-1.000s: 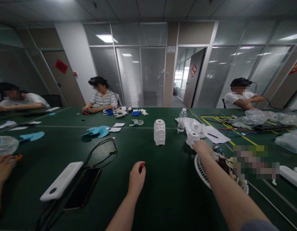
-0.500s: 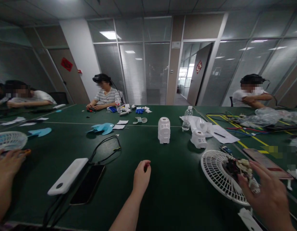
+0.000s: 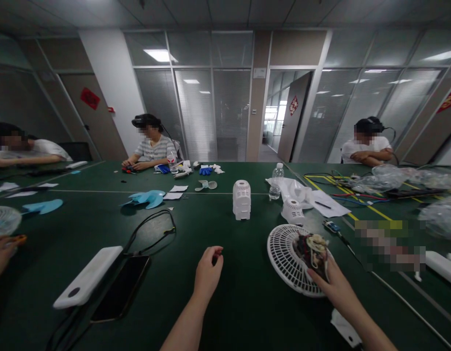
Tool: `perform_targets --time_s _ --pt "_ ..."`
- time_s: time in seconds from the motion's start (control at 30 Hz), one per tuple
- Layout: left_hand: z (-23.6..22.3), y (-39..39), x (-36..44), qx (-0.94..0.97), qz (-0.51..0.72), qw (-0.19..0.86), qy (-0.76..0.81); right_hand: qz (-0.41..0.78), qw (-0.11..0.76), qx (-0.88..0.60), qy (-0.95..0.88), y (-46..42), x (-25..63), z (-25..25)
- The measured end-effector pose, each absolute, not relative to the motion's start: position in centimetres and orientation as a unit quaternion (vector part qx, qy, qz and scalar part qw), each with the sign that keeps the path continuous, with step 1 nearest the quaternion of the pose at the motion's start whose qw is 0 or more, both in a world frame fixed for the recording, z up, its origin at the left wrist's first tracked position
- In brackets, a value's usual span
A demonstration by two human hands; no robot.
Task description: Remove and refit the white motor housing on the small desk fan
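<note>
My right hand grips the fan motor, which has bundled wires and sits at the hub of a round white fan grille. My thumb lies along the near side of the motor; the other fingers are mostly hidden behind it. The grille is tilted low over the table. My left hand is over the middle of the table with its fingers curled closed; whether anything small is in them is hidden. Ahead stand a white slotted housing and a second white housing.
A white power bank and black phone lie left of my left hand. Blue fan blades, a bottle and a cable are on the table. A co-worker's hand is at far left; other people sit across.
My right hand has closed around the motor and moved left, bringing the grille with it. My left hand stays nearly in place, still curled. The view has shifted slightly right.
</note>
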State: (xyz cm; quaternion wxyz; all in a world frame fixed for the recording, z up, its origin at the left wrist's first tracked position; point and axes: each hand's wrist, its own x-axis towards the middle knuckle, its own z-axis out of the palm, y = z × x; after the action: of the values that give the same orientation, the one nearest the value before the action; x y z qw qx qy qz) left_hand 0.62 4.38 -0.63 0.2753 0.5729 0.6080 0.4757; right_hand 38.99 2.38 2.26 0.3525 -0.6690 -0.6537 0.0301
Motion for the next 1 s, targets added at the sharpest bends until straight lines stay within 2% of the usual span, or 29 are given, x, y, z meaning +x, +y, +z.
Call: perform_targets --time_s 0.1,0.27,0.33,0.43,0.53,0.67,0.83,1.0 --pt "-0.1 4.2 1.0 0.601 0.453 0.271 0.6 0.076 0.327 -0.647 -0.684 3.1 32.9 1.6" --pt "0.0 4.0 1.6 0.645 0.438 0.228 0.584 0.183 0.341 -0.636 -0.668 3.6 23.0 2.0" --pt "-0.3 4.1 1.5 0.629 0.45 0.201 0.601 0.262 0.366 -0.591 -0.669 3.7 20.7 2.6" --pt "-0.9 4.5 1.3 0.599 0.463 0.166 0.632 0.338 0.452 -0.528 -0.634 4.4 19.4 3.6" --pt "-1.3 4.8 1.1 0.594 0.46 0.146 0.643 0.32 0.508 -0.526 -0.603 6.6 19.7 4.8" --pt "-1.1 4.9 1.1 0.598 0.456 0.143 0.643 0.251 0.515 -0.555 -0.602 11.7 20.0 7.5" --pt "-0.6 4.6 1.2 0.602 0.449 0.147 0.644 0.19 0.465 -0.604 -0.619 18.6 18.3 11.0" --pt "0.1 4.2 1.4 0.63 0.426 0.162 0.629 0.145 0.388 -0.678 -0.607 22.4 16.3 11.8"
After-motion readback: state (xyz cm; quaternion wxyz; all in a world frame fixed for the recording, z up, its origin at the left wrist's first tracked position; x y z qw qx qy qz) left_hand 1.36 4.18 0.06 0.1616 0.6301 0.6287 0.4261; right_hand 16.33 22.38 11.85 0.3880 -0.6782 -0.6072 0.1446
